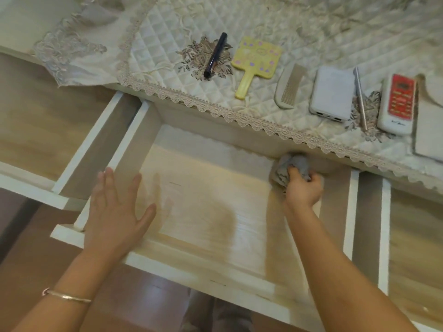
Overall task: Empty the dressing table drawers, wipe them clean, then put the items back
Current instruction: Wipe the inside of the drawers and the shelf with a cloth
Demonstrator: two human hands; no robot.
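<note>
Left of the middle drawer (182,267), the left drawer (36,130) stands pulled out. My left hand (115,212) is flat, fingers straight and spread, holding nothing, over the middle drawer's front-left corner; I can't tell whether it presses the rim. Inside the middle drawer I see only wood and the cloth, so I'd call this the wiping step. In its back-right corner my right hand (303,190) has its fingers curled round the bunched grey cloth (293,164), pushed up against the back wall. Behind the drawer, on the quilted cover (167,68), the items wait: dark pen (215,55), yellow hand mirror (255,63), comb (288,86), white power bank (332,92), red-and-white remote (398,104). Right of it, the right drawer (414,236) is open too. Next, I reckon: firm pressure, dragging the cloth out of that corner along the walls.
</note>
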